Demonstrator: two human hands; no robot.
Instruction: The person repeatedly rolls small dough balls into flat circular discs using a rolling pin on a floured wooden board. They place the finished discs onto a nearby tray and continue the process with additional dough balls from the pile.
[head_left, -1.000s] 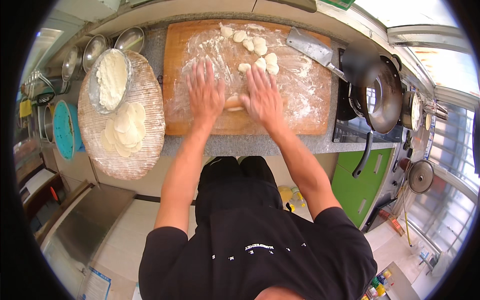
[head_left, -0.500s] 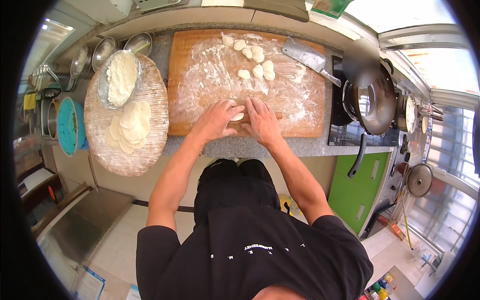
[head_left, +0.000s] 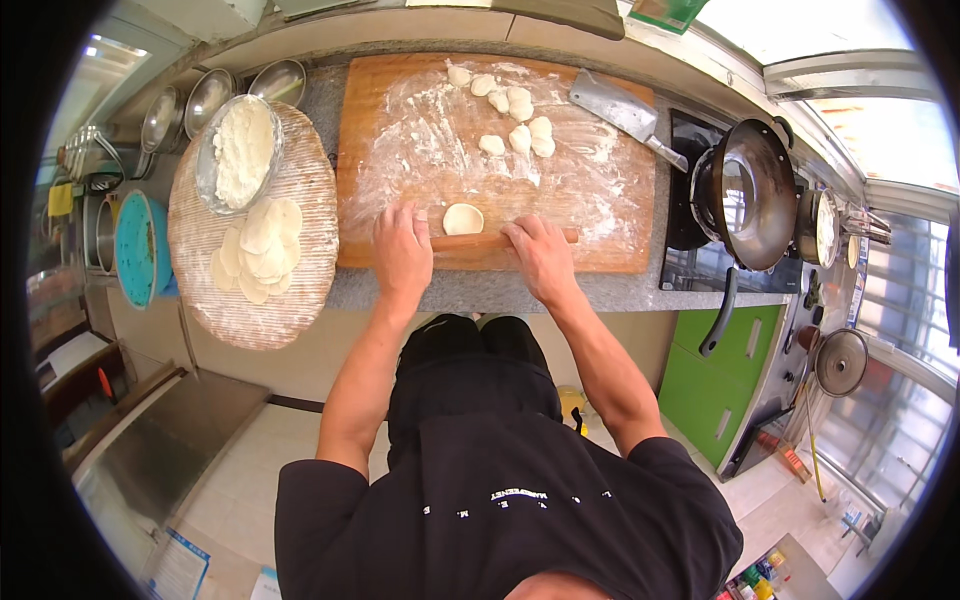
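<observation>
A wooden rolling pin (head_left: 470,242) lies crosswise near the front edge of the floured wooden board (head_left: 610,245). My left hand (head_left: 403,250) is closed over its left end, hiding that tip. Toward the other end my right hand (head_left: 541,258) grips the pin, and a short stub sticks out past the fingers. Just beyond the pin, between my hands, a small flat dough round (head_left: 463,219) rests on the board. Several dough pieces (head_left: 520,138) sit farther back, dusted with flour.
A cleaver (head_left: 615,105) lies at the board's back right corner. On the left, a round ridged board (head_left: 205,315) bears a flour bowl (head_left: 240,155) and stacked dough wrappers (head_left: 262,250). A teal basin (head_left: 138,250) stands beyond it. To the right, a wok (head_left: 745,195) sits on the stove.
My hands have moved apart from close together over the dough, the left one sliding left. The dough round, partly covered before, now shows whole, and more of the rolling pin is visible.
</observation>
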